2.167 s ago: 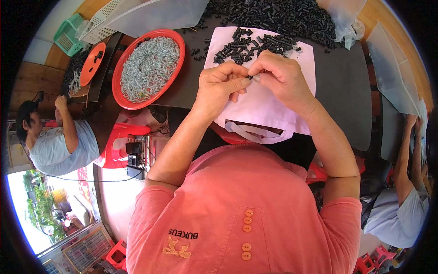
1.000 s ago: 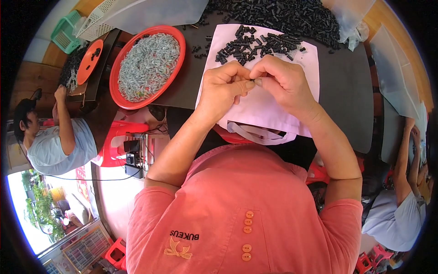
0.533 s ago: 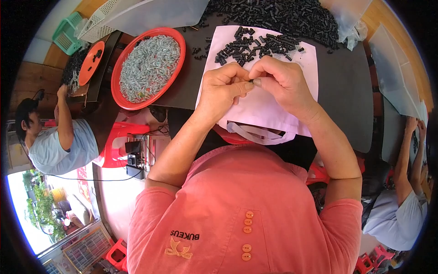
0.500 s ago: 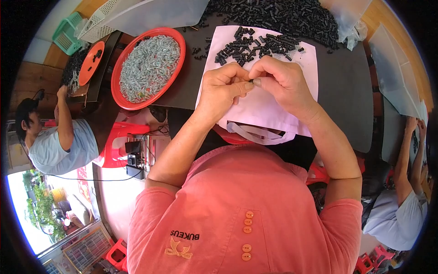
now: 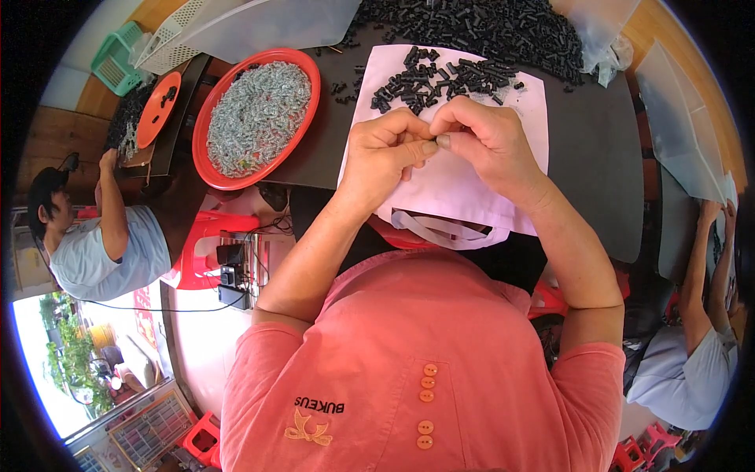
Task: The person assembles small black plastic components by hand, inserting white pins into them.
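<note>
My left hand [image 5: 384,156] and my right hand [image 5: 494,143] meet fingertip to fingertip above a pale pink cloth bag [image 5: 456,189]. Both are pinched closed. A tiny dark piece barely shows between the thumbs; its kind is hidden by the fingers. Just beyond my knuckles, on the same bag, lies a loose heap of small black plastic parts [image 5: 440,81]. The bag's handle loop hangs over the near table edge.
A red round tray [image 5: 312,118] full of small clear pieces stands at left. A large pile of black parts [image 5: 480,31] covers the far table, beside clear plastic bins [image 5: 267,30]. One person [image 5: 110,244] works at left, another [image 5: 684,370] at right.
Both hands stay in nearly the same place, still pinched together. The view has shifted very slightly.
</note>
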Tool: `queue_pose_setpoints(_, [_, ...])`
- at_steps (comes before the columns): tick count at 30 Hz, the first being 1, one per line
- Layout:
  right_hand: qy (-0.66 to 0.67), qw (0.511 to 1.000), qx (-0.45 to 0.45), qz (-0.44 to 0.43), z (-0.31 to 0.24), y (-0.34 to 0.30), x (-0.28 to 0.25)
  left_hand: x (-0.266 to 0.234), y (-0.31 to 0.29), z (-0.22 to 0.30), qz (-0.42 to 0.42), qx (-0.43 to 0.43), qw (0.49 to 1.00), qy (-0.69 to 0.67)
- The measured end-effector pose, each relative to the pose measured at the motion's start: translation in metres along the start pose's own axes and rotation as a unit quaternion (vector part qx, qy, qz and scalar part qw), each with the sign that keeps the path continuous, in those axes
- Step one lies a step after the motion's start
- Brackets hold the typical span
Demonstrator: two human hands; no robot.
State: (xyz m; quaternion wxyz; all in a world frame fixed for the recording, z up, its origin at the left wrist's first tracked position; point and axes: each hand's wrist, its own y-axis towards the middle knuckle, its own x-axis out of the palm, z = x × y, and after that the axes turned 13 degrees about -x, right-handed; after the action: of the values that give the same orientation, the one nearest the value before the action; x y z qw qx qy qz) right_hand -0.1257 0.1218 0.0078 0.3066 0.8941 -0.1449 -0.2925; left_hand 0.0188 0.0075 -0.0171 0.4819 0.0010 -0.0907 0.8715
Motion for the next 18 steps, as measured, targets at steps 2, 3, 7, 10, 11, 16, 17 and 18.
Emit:
queue_pose_setpoints(2, [-0.002,1.0,-0.001,0.0,0.0,0.0001,0.0001,-0.0006,0.0005,-0.001,-0.005,0.005,1.0,-0.01])
queue_pose_setpoints(3, [-0.004,1.0,-0.001,0.0,-0.0001,0.0003,0.0002,-0.0006,0.0004,-0.001,-0.005,0.005,1.0,-0.01])
queue_pose_setpoints(7, [-0.018,1.0,0.002,-0.004,-0.0008,0.0008,-0.0002,0.0005,0.0002,0.0008,-0.001,-0.001,1.0,-0.011])
queue_pose_setpoints(10, [-0.028,1.0,0.001,-0.009,-0.0004,0.0011,-0.0007,0.0007,0.0022,-0.0016,-0.001,0.004,1.0,-0.014])
queue_pose_setpoints(11, [-0.039,0.999,-0.007,-0.008,-0.0004,0.0012,-0.0004,0.0002,0.0025,-0.0029,-0.003,0.009,1.0,-0.016])
queue_pose_setpoints(16, [-0.055,0.998,-0.027,-0.008,0.0018,0.0011,-0.0004,0.0001,0.0025,-0.0022,-0.004,0.011,1.0,-0.014])
queue_pose_setpoints(17, [-0.055,0.998,-0.021,-0.01,0.0003,0.0013,-0.001,0.0001,0.0022,-0.0023,-0.003,0.011,1.0,-0.014])
queue_pose_setpoints(18, [-0.055,0.998,-0.015,-0.011,-0.0004,0.0014,-0.0013,0.0001,0.0021,-0.0023,-0.003,0.01,1.0,-0.015])
